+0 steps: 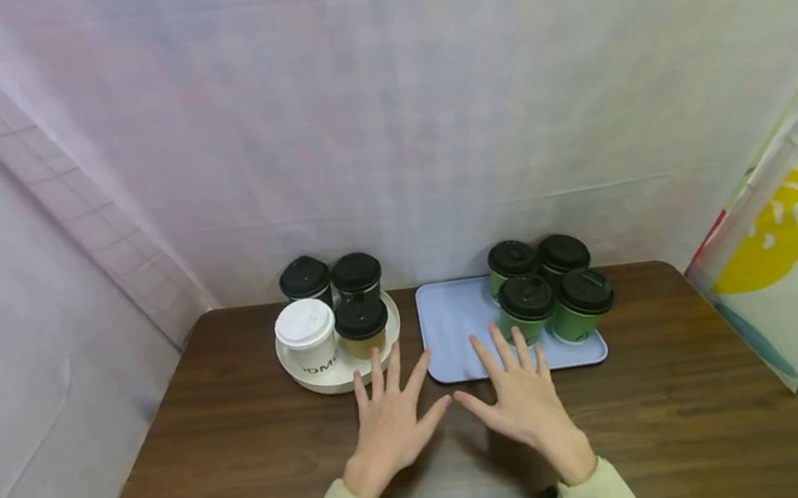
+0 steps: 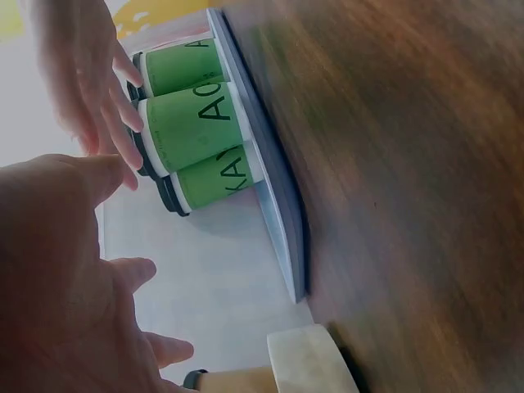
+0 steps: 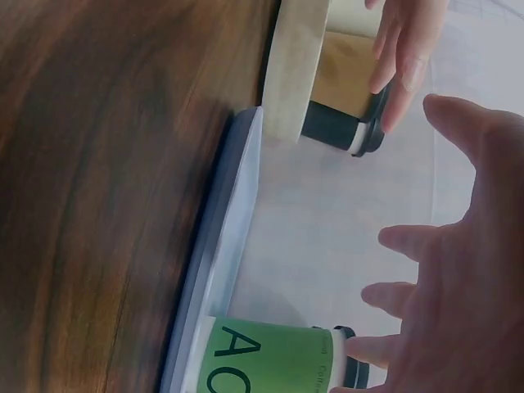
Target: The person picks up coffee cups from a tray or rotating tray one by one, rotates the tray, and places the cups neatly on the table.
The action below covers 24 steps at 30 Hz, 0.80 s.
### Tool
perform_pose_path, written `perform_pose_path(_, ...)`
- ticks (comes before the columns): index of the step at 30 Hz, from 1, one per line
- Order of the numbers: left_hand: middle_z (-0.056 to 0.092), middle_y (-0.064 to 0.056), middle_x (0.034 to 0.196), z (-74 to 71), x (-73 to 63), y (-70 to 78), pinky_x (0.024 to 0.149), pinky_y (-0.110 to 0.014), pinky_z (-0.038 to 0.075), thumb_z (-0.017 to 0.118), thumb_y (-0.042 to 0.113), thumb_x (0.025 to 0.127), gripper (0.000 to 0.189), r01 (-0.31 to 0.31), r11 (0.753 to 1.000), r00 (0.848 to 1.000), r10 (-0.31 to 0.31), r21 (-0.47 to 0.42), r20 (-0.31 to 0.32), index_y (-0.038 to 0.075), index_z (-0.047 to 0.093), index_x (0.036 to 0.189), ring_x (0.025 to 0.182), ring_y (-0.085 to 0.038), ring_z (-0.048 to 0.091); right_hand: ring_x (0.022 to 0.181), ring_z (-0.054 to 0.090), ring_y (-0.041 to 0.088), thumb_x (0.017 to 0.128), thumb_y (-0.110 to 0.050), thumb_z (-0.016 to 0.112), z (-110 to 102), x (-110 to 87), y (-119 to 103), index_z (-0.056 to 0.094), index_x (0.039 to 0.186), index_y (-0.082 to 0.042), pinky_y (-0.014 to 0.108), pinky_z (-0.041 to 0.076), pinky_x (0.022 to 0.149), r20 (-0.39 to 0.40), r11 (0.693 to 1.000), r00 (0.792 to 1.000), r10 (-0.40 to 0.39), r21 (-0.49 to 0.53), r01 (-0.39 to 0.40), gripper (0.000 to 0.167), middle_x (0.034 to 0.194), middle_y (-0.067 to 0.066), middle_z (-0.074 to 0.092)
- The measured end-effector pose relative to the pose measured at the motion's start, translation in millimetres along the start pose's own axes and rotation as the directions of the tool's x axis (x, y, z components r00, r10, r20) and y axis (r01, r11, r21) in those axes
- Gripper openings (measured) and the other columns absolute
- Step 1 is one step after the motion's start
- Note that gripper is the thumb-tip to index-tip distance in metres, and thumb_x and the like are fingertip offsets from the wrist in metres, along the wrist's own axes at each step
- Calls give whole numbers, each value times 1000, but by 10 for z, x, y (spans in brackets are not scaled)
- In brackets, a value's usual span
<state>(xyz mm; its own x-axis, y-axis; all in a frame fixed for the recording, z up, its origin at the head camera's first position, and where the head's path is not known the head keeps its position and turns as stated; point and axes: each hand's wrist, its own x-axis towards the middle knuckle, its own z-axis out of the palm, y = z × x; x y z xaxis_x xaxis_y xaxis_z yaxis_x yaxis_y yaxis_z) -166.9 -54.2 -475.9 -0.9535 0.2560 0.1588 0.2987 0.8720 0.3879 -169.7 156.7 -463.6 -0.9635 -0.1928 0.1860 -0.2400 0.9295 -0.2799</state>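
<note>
Both hands hover with fingers spread and straight, holding nothing. The left hand (image 1: 390, 428) is nearest to a round white tray (image 1: 333, 384), its fingertips before a brown cup with a black lid (image 1: 362, 328). On that tray stand also a white cup with a white lid (image 1: 306, 337) and two black-lidded cups behind. My right hand (image 1: 527, 407) is before a light blue rectangular tray (image 1: 451, 330). Several green cups (image 1: 525, 308) with black lids are grouped on its right side. In the right wrist view a green cup (image 3: 270, 358) stands beyond the right fingers.
The trays rest side by side toward the back of a dark wooden table (image 1: 247, 471). A pale cloth (image 1: 411, 113) hangs behind it, with another at the left. A wall hanging with a yellow shape (image 1: 769, 242) is at the right.
</note>
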Motion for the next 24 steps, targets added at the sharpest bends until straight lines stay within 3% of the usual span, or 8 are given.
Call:
perform_pose_path(4, 20, -20, 173, 13, 11, 28, 123, -77, 12, 52, 60, 101, 68, -11, 1000, 1000, 11, 0, 12, 33, 36, 161, 160, -51, 11, 157, 23, 51, 91, -67, 63, -28, -29, 64, 40, 160, -19, 76, 25, 120, -31, 1000, 999, -11, -8, 11, 87, 170, 17, 30)
perform_pose_path(7, 19, -21, 173, 39, 6, 58, 124, -75, 12, 52, 60, 101, 68, -19, 1000, 999, 19, -13, 27, 31, 37, 161, 160, -52, 10, 153, 31, 52, 89, -62, 67, -79, -57, 165, 45, 157, -17, 76, 31, 116, -127, 999, 991, -37, -13, 36, 84, 167, 18, 37)
perform_pose_path(9, 19, -21, 173, 66, 8, 84, 125, -73, 12, 52, 60, 102, 68, -21, 999, 999, 22, -30, 37, 30, 37, 161, 160, -52, 10, 148, 37, 53, 87, -58, 72, -136, -56, 264, 50, 153, -14, 76, 36, 112, -222, 998, 973, -63, -21, 60, 83, 163, 20, 43)
perform_pose_path(12, 20, -22, 173, 125, 76, 144, 127, -70, 13, 52, 59, 102, 68, -25, 998, 999, 27, -53, 41, 29, 38, 161, 160, -52, 10, 141, 43, 56, 82, -51, 78, -252, -2, 473, 55, 148, -10, 77, 42, 105, -368, 996, 926, -86, -37, 78, 81, 156, 24, 49)
perform_pose_path(14, 20, -23, 172, 169, 136, 186, 127, -69, 14, 52, 59, 102, 68, -25, 997, 999, 29, -71, 45, 29, 37, 161, 159, -52, 10, 138, 44, 58, 79, -47, 80, -337, 50, 622, 55, 146, -8, 78, 42, 101, -432, 996, 897, -91, -48, 77, 81, 153, 27, 50)
perform_pose_path(16, 20, -24, 172, 220, 191, 221, 127, -69, 14, 52, 58, 102, 69, -26, 996, 998, 30, -84, 51, 28, 37, 162, 159, -53, 11, 137, 43, 60, 78, -45, 81, -415, 87, 760, 55, 146, -7, 79, 42, 99, -462, 996, 883, -82, -54, 64, 82, 153, 29, 48)
perform_pose_path(19, 20, -25, 171, 294, 238, 258, 128, -68, 14, 51, 59, 102, 69, -23, 996, 997, 29, -92, 69, 29, 35, 162, 159, -53, 11, 137, 41, 61, 78, -42, 82, -487, 112, 931, 53, 146, -7, 81, 40, 98, -465, 997, 883, -66, -57, 44, 83, 154, 30, 45)
perform_pose_path(24, 22, -27, 170, 381, 266, 274, 128, -67, 17, 51, 59, 102, 69, -15, 996, 996, 23, -91, 84, 28, 37, 162, 158, -54, 13, 140, 37, 60, 78, -38, 84, -539, 122, 1144, 50, 149, -10, 81, 40, 98, -426, 998, 904, -27, -58, 3, 84, 156, 31, 40)
